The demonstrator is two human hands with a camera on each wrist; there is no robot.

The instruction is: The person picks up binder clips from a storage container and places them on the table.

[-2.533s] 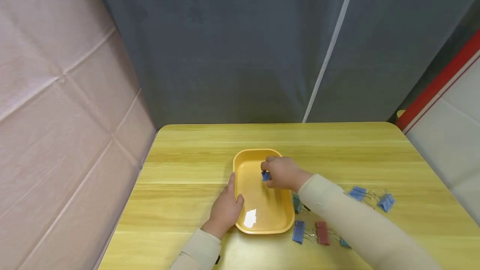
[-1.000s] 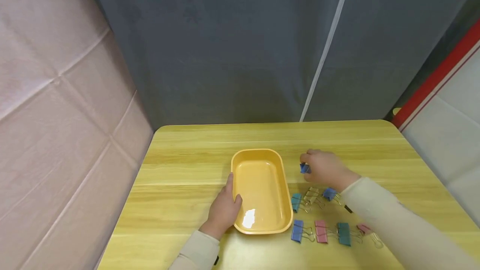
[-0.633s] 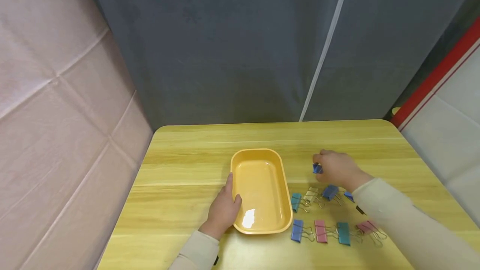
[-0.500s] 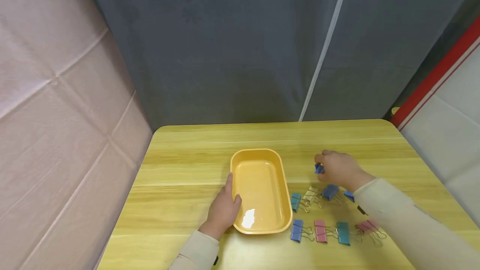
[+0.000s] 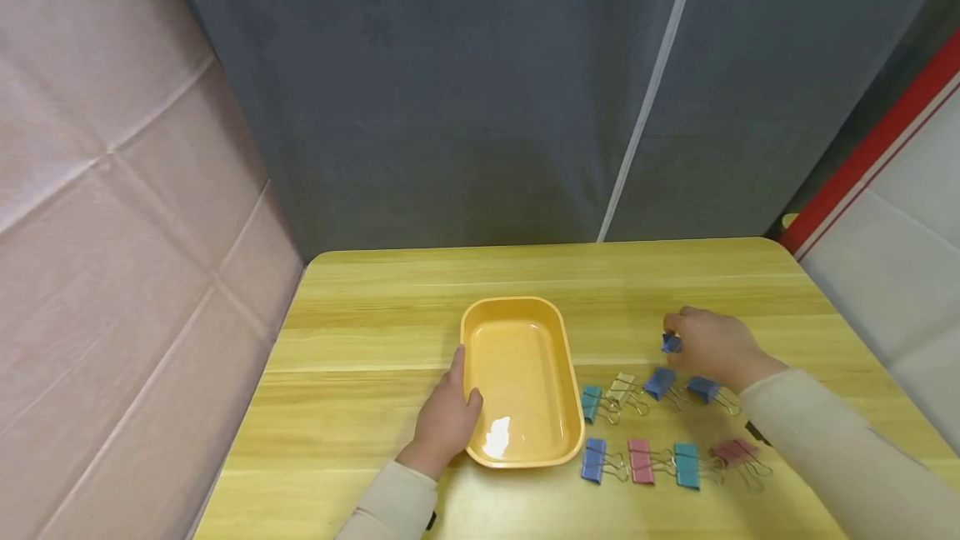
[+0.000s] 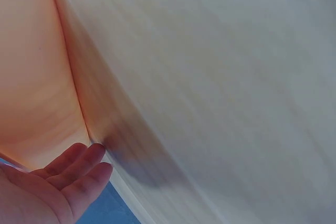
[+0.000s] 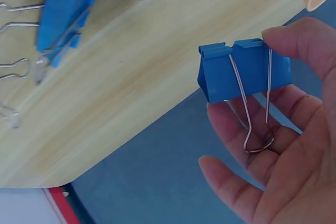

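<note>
A yellow tray [image 5: 517, 300] lies on the table. Beside its left wall is my left hand [image 5: 444, 423], index finger along the outside and thumb at the rim. The left wrist view shows three relaxed, fairly straight fingers [image 6: 79, 174] by the tray wall [image 6: 37, 66]. Past the tray's right side, my right hand [image 5: 712, 344] pinches a blue binder clip [image 5: 671, 343] above the tabletop. In the right wrist view this binder clip [image 7: 244, 72] sits between thumb and fingertips of my right hand [image 7: 294, 145], its wire handles toward the palm.
Right of the tray lie two rows of binder clips. The far row has teal [image 5: 591, 403], yellow [image 5: 621, 388] and blue [image 5: 660, 382] ones. Nearer lie blue [image 5: 593, 461], pink [image 5: 640, 462] and teal [image 5: 686, 466] ones. My right sleeve [image 5: 832, 440] covers part of the table.
My right hand has carried the blue binder clip from over the tray to the right, behind the far row. More clips have come into sight from under the sleeve. My left hand has stayed put.
</note>
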